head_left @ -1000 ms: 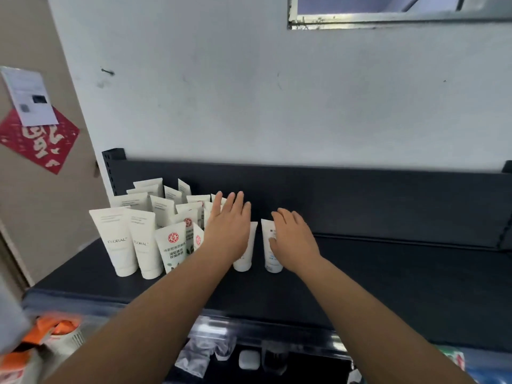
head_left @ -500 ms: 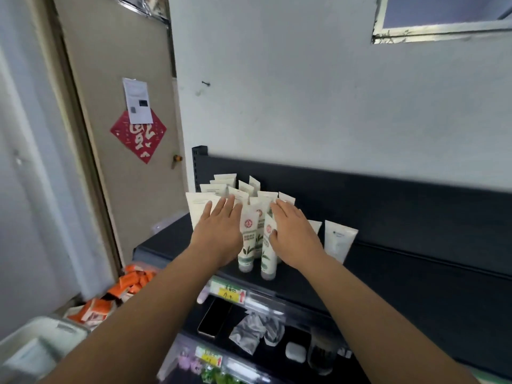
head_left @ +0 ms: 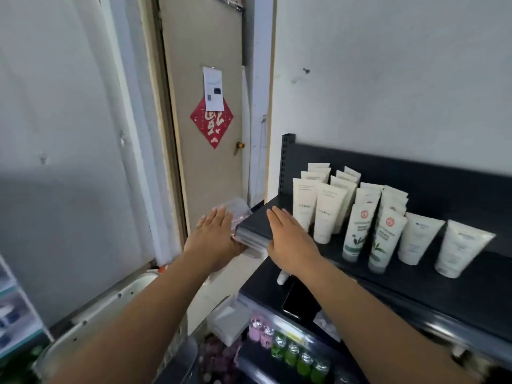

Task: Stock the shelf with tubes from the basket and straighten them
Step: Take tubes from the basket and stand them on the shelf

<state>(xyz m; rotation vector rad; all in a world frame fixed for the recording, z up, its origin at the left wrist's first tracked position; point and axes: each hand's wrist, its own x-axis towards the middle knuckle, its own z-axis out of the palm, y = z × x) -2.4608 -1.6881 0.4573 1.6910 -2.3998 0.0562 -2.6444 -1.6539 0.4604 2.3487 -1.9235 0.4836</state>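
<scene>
Several white tubes (head_left: 329, 214) stand cap-down in rows on the black shelf (head_left: 432, 284). Two carry a red round logo and green leaves (head_left: 385, 239); two plain white ones (head_left: 462, 248) stand furthest right. My right hand (head_left: 291, 239) hovers flat over the shelf's left front corner, just left of the tubes, fingers together, holding nothing. My left hand (head_left: 216, 236) is flat too, beyond the shelf's left end and apart from it. The basket cannot be identified for certain.
A beige door (head_left: 205, 162) with a red diamond sign (head_left: 212, 120) stands left of the shelf. A clear plastic container (head_left: 238, 209) sits past my left hand. A phone (head_left: 299, 300) lies on the lower shelf, above small bottles (head_left: 291, 353). A white rim (head_left: 116, 297) curves at lower left.
Both hands have come off the tubes and moved left to the shelf's left end. The view has swung left, so the tubes now sit to the right.
</scene>
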